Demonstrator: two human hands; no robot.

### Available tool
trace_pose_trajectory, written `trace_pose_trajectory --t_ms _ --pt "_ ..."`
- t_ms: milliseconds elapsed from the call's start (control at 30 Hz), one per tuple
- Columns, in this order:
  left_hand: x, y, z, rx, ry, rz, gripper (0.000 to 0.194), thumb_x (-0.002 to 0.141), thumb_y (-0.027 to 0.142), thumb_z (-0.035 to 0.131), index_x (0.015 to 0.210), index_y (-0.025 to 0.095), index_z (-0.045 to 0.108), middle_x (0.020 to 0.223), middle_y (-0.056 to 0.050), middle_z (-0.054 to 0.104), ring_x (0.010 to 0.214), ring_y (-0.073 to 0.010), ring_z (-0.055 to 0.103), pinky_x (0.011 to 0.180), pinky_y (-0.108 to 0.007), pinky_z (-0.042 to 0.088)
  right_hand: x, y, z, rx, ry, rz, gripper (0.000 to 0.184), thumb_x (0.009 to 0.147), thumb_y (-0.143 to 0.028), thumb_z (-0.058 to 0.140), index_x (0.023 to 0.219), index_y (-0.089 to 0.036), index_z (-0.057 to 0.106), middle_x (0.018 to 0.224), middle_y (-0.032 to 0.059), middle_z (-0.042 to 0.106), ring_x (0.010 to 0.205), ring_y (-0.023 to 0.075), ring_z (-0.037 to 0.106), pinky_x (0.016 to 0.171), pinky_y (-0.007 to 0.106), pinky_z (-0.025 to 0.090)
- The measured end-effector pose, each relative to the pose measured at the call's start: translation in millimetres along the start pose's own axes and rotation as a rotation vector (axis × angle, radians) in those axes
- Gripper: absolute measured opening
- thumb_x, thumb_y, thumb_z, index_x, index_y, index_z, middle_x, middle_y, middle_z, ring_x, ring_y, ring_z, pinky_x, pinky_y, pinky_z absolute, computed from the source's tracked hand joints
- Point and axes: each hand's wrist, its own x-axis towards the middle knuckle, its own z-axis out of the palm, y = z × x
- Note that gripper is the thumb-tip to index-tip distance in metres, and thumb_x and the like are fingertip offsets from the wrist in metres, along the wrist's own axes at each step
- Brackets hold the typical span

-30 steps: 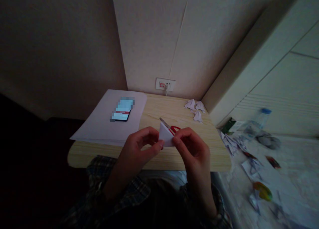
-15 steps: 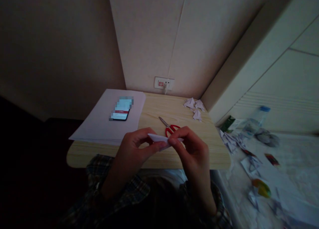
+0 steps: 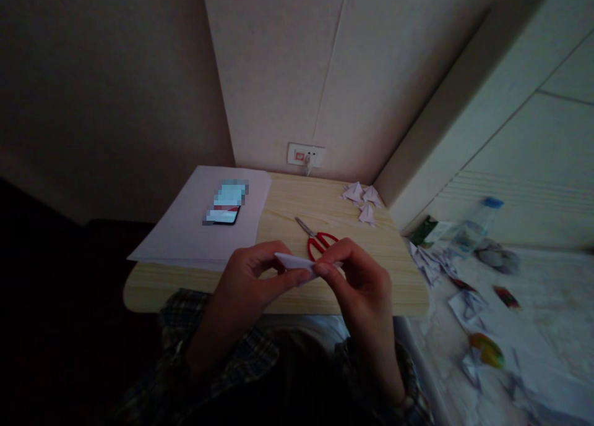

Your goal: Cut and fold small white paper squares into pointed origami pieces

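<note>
dim in here: light-wood table [image 3: 399,284] against pale wall [image 3: 278,73] with socket plate [image 3: 297,155], dark floor [image 3: 69,327] left, pale grooved panel [image 3: 529,160] right.

The one camera sat up on the head. It looked forward and down, over the left hand [image 3: 253,281] and right hand [image 3: 359,284] close by, to the table [image 3: 297,197] and wall [image 3: 278,73] behind.

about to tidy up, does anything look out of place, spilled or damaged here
Nothing looks spilled, and the held folded paper shows no visible damage. The paper stack looks slightly askew: its left corner seems to overhang the table. Further right, paper pieces lie scattered near the bottle, looking untidy.
</note>
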Motion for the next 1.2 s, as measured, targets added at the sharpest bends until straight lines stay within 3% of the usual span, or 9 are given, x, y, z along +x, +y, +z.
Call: trace_pose_trajectory --t_ms 367,700,1000,1200 --pt "-1.5 1.9 1.5 -0.001 -0.019 0.01 0.018 0.072 0.026 0.082 0.06 0.019 0.071 0.059 0.004 0.063 0.061 -0.0115 0.056 0.061 -0.021 0.042 -2.9 -3.2 0.2 -0.054 0.034 -0.063 0.017 0.081 -0.012 0.077 0.07 -0.023 0.069 0.066 -0.0053 0.066 0.067 0.0136 0.059 0.066 0.026 0.044" --pt "-2.7 1.6 3.5 -0.089 -0.076 0.043 0.015 0.074 0.018 0.077 0.062 0.017 0.068 0.062 0.005 0.064 0.064 -0.0097 0.059 0.062 -0.018 0.046 -2.7 -4.7 2.7 -0.073 -0.046 -0.067 0.014 0.086 -0.015 0.071 0.074 -0.021 0.069 0.072 -0.0039 0.066 0.072 0.0133 0.06 0.067 0.025 0.045" --pt "1.3 -2.4 5.8 -0.112 -0.07 0.038 0.007 0.072 0.014 0.078 0.072 0.02 0.075 0.07 0.006 0.073 0.068 -0.01 0.066 0.067 -0.017 0.051 -2.2 -1.6 2.1 -0.04 0.022 -0.018 0.014 0.085 -0.018 0.071 0.072 -0.022 0.068 0.071 -0.0037 0.065 0.072 0.0144 0.058 0.068 0.027 0.042" --pt "2.1 -3.8 3.7 -0.153 -0.056 0.007 0.01 0.067 0.01 0.078 0.063 0.019 0.074 0.062 0.007 0.072 0.061 -0.0076 0.066 0.061 -0.013 0.051 -1.2 -0.1 1.7 0.024 0.049 0.054 0.011 0.084 -0.021 0.072 0.074 -0.022 0.068 0.072 -0.0037 0.064 0.072 0.0149 0.059 0.067 0.027 0.043"
